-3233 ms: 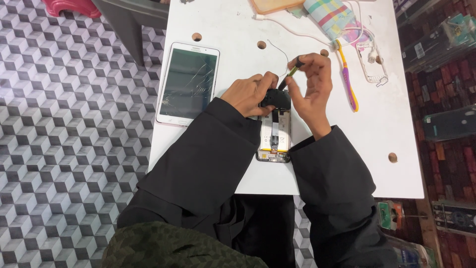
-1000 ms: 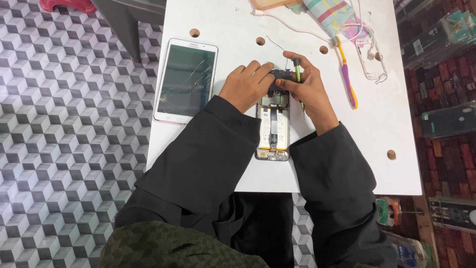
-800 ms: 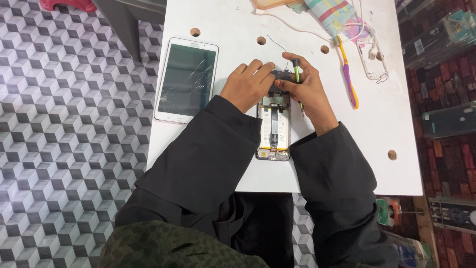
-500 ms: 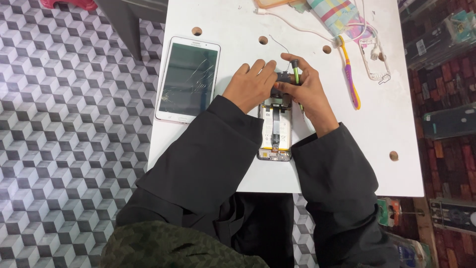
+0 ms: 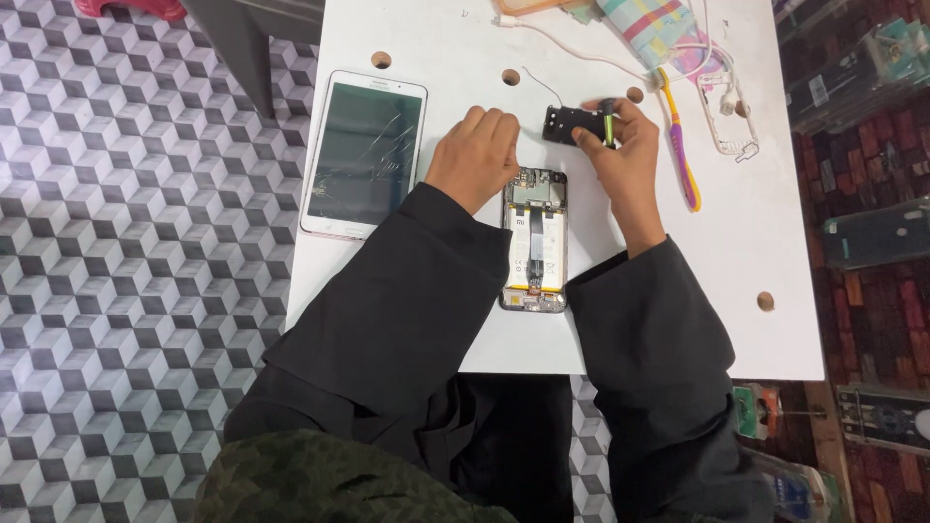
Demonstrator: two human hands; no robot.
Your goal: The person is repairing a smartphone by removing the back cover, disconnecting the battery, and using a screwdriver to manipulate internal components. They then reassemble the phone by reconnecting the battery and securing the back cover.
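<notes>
An opened phone [image 5: 535,237] lies back-up on the white table [image 5: 455,320], its battery and circuit board exposed. My left hand [image 5: 475,155] rests with curled fingers at the phone's top left corner, nothing visible in it. My right hand [image 5: 628,160] is above and to the right of the phone. It grips a small screwdriver [image 5: 607,121] with a green and black handle, and its fingers touch a black cover plate [image 5: 570,124] lying on the table.
A white tablet [image 5: 365,152] with a cracked screen lies left of my hands. A purple and yellow toothbrush [image 5: 680,155], a clear phone frame [image 5: 722,116], a pink cable [image 5: 581,53] and a striped cloth [image 5: 651,21] sit at the back right. Patterned floor lies beyond the left edge.
The black cover plate has come off the top of the phone and now lies on the table above it. My right hand moved up and right with it; the hands are apart.
</notes>
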